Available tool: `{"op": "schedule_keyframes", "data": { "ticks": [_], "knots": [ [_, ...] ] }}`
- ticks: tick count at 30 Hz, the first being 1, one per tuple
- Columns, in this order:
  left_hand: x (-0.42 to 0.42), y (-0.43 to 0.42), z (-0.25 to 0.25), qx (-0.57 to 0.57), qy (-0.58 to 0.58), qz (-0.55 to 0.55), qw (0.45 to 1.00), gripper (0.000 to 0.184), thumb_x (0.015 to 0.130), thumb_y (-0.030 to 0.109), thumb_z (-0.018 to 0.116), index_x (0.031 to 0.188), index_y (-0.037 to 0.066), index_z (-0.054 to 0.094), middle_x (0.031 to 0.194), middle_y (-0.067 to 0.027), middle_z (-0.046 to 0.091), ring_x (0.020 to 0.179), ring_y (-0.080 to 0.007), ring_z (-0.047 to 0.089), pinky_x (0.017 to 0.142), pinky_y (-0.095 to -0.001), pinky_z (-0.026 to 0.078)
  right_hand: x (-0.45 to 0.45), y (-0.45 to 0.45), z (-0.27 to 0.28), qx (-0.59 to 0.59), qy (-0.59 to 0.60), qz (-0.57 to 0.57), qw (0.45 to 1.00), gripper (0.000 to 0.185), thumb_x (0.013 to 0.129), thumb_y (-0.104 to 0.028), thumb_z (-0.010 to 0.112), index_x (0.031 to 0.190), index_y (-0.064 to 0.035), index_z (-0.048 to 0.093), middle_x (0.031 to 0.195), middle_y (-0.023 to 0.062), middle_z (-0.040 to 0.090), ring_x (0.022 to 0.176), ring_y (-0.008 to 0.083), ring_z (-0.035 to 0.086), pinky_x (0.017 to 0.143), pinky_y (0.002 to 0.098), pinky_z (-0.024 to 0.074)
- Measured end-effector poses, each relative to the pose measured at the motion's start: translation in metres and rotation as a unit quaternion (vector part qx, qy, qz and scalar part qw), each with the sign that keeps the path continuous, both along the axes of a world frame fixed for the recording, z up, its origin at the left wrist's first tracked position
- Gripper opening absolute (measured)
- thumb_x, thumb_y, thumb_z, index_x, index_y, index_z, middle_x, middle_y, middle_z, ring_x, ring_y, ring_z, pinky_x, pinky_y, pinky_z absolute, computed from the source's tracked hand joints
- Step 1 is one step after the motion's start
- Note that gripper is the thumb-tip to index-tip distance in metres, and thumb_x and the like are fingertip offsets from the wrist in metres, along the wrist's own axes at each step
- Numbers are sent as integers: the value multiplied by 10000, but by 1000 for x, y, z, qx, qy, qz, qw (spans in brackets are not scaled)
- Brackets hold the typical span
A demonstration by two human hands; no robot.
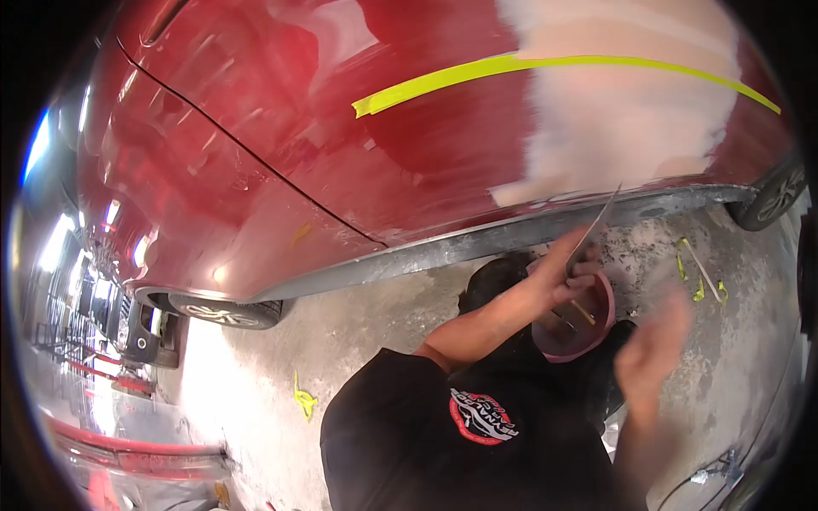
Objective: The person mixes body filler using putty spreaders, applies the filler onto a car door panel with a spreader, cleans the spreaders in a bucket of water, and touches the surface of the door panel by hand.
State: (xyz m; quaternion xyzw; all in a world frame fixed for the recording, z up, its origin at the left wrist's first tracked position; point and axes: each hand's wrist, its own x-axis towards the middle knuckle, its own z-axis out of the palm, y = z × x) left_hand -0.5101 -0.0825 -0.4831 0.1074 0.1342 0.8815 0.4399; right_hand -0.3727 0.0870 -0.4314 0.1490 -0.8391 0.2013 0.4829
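My left hand [564,277] is closed around a thin, flat grey blade-like sheet [595,226], seen nearly edge-on. Its tip reaches up to the lower edge of the red car door panel [443,162]; whether it touches is unclear. A broad patch of pale, beige filler [630,119] covers part of that panel, crossed by a strip of yellow tape [443,78]. My right hand [654,345] is raised at the right, smeared by motion, so its fingers cannot be read. Between my legs and below the left hand sits a pink bucket [610,298] with a wooden-looking stick [584,312] in it.
A dark sill [409,266] runs along the car's bottom, between the front-left wheel [226,311] and another wheel [777,200]. Yellow tape scraps [700,277] and a crumpled tape piece [304,398] lie on the concrete floor [358,319]. Another red body part [128,456] stands at lower left.
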Motion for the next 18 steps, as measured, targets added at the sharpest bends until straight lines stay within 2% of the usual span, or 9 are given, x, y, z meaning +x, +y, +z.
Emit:
{"op": "schedule_keyframes", "data": {
  "ticks": [1, 3, 5, 6, 8, 9, 11, 13, 18],
  "knots": [
    [8, 9, 15, -1, -3, 4, 1000, 321, 946, 403, 538, 1030, 94, 546, 826, -15, 579, 641, -79, 545, 518, -187, 430, 2, -16, -2, 42, -5, 138, 989, 291, 846, -82, 578, 1132, -31, 569, 1200, 185, 564, 1114, 363, 537, 921, 537, 423],
    [22, 30, 37, -423, 83, 116, 895, 396, 945, 511, 483, 894, 121, 531, 765, 30, 530, 580, -43, 487, 442, -192, 384, -1, -39, -23, 71, -18, 191, 979, 293, 808, -144, 611, 1098, -102, 604, 1197, 101, 570, 1092, 363, 533, 875, 524, 444],
    [13, 29, -32, -308, 100, 69, 944, 493, 939, 569, 445, 913, 88, 554, 827, 9, 549, 721, -51, 535, 587, -213, 460, -19, -21, -43, 64, -2, 108, 992, 341, 795, -71, 603, 1135, -98, 614, 1204, 100, 569, 1099, 355, 530, 914, 479, 440],
    [-5, 30, -88, -103, 15, -248, 963, 486, 940, 554, 461, 957, 78, 557, 844, 18, 549, 810, -55, 524, 688, -222, 449, -27, -8, -43, 2, -63, 26, 998, 402, 781, -25, 592, 1176, -98, 602, 1200, 110, 570, 1109, 357, 522, 935, 450, 434],
    [61, 19, 2, -282, 453, 22, 845, 435, 938, 478, 529, 1039, 55, 542, 808, 8, 559, 737, -55, 550, 607, -226, 474, -42, 31, -38, -67, -137, -106, 983, 479, 786, 42, 572, 1247, -89, 573, 1184, 121, 582, 1105, 337, 530, 959, 386, 426],
    [64, 8, 6, -281, 451, 20, 847, 435, 938, 478, 529, 1039, 55, 542, 808, 8, 559, 737, -55, 550, 607, -226, 474, -42, 48, -35, -76, -157, -156, 972, 493, 804, 63, 564, 1276, -80, 554, 1171, 122, 592, 1091, 315, 546, 961, 351, 423],
    [53, 2, 5, -266, 2, -146, 953, 308, 928, 414, 569, 1095, 160, 522, 679, 17, 467, 376, -29, 333, 279, -173, 200, -40, 63, -23, -192, -134, -134, 963, 420, 840, 37, 567, 1251, -50, 560, 1153, 119, 602, 1065, 276, 560, 945, 331, 427],
    [33, -1, -8, -242, -26, -136, 960, 240, 929, 432, 560, 1036, 221, 521, 653, 32, 418, 386, -29, 292, 299, -168, 182, -36, 66, -19, -308, -114, -113, 938, 350, 876, 12, 569, 1225, -20, 565, 1134, 117, 613, 1039, 236, 575, 928, 312, 431],
    [49, 24, -6, -288, -88, -91, 949, 245, 918, 442, 575, 903, 220, 471, 631, 36, 417, 358, -19, 259, 294, -167, 165, -57, 59, -35, -690, -130, 116, 703, 222, 912, -115, 621, 1087, 16, 582, 985, 78, 637, 856, 101, 591, 781, 250, 467]
  ]
}}
